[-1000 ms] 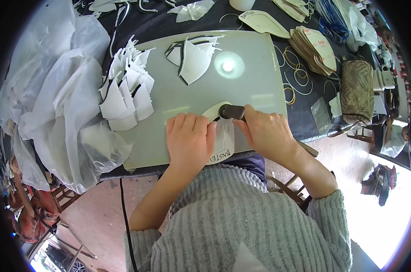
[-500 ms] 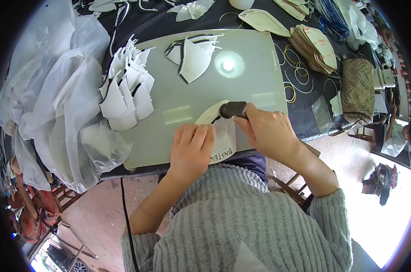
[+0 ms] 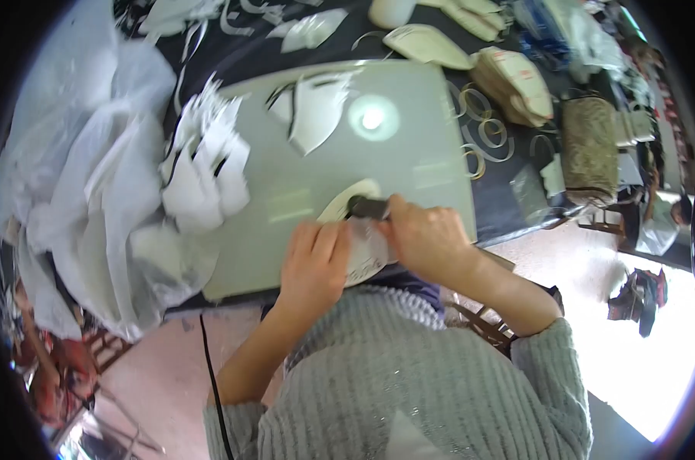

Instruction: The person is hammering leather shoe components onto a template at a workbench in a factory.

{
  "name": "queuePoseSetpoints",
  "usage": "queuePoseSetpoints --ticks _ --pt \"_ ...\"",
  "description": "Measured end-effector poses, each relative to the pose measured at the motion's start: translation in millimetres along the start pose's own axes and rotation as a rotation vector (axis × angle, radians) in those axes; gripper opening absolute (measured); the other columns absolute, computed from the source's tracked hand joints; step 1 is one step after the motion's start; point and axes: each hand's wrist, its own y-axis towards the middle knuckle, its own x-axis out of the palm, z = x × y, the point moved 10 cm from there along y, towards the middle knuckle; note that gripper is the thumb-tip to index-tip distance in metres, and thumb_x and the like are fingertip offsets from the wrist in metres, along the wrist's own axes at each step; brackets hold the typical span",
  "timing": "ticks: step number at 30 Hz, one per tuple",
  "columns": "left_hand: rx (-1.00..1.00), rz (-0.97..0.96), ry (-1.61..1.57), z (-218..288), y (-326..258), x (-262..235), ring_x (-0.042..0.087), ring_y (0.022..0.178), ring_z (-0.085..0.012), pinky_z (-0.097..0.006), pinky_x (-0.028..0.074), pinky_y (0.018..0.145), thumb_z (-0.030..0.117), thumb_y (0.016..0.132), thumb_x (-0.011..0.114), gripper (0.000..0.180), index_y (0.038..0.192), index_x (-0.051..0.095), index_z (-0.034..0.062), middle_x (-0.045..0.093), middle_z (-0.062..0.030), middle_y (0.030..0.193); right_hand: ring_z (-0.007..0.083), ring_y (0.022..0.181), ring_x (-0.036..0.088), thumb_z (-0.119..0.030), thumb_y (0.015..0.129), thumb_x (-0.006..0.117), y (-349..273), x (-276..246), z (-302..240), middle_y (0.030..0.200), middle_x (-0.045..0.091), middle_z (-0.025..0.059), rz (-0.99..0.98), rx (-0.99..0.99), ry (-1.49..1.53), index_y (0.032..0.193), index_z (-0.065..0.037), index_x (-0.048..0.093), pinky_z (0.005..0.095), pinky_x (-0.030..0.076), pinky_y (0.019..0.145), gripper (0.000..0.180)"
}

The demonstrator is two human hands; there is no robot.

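On a pale grey glossy board [image 3: 416, 157], a cream curved template [image 3: 337, 205] lies close to my body, with a white piece [image 3: 367, 244] on it. My left hand [image 3: 314, 262] presses down on its left side, fingers bent and held together. My right hand [image 3: 432, 239] is closed round a short dark tool [image 3: 373, 208] with a rounded head. That head rests on or just above the template's curved upper edge; contact cannot be made out. Motion blur softens the picture, and my fingers hide part of the template.
Overlapping white cut pieces [image 3: 198, 184] with black edging cover the board's left. A smaller group [image 3: 314, 115] lies farther back. Large plastic bags [image 3: 94, 207] stand at left. Rolls of thin strip [image 3: 485, 126], a stack of cream templates [image 3: 516, 84] and a patterned pouch [image 3: 590, 149] are at right.
My view has shifted, so the board and its pieces appear slightly lower and farther left. Both hands keep their hold; the dark tool stays at the template's curved edge.
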Motion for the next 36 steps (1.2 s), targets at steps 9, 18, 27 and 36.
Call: queuePoseSetpoints --ticks 9,18,27,36 --pt "-0.282 0.14 -0.061 -28 8 3 0.055 0.084 -0.0347 -0.046 0.042 0.076 0.018 0.082 0.07 0.019 0.091 0.063 0.0028 0.058 -0.0123 0.085 0.0341 0.06 0.069 -0.039 0.101 0.048 5 12 -3 0.066 0.066 0.015 0.004 -0.074 0.131 0.096 0.002 0.053 0.0433 0.054 0.055 0.042" --pt "-0.288 0.147 0.031 -30 7 5 0.056 0.084 -0.0334 -0.044 0.042 0.078 0.01 0.087 0.063 0.008 0.09 0.061 0.0035 0.061 -0.0111 0.087 0.0328 0.058 0.068 -0.039 0.101 0.048 3 5 -6 0.061 0.064 0.0134 0.04 -0.099 0.095 0.09 0.0 0.053 0.0422 0.053 0.052 0.042" --pt "-0.32 0.24 -0.095 -22 -19 -5 0.057 0.092 -0.0319 -0.043 0.044 0.083 0.011 0.085 0.066 0.024 0.107 0.068 0.0035 0.061 -0.0106 0.099 0.039 0.065 0.068 -0.04 0.099 0.05 12 7 6 0.069 0.067 0.0192 -0.068 -0.021 0.126 0.093 -0.001 0.055 0.0476 0.054 0.059 0.039" --pt "-0.228 0.223 -0.061 -18 -20 -1 0.058 0.092 -0.0275 -0.039 0.044 0.078 0.002 0.081 0.069 0.024 0.105 0.069 0.002 0.062 -0.0069 0.097 0.0318 0.048 0.063 -0.035 0.098 0.056 20 2 -2 0.053 0.057 0.0112 0.103 -0.179 0.023 0.079 -0.002 0.051 0.0407 0.049 0.043 0.038"
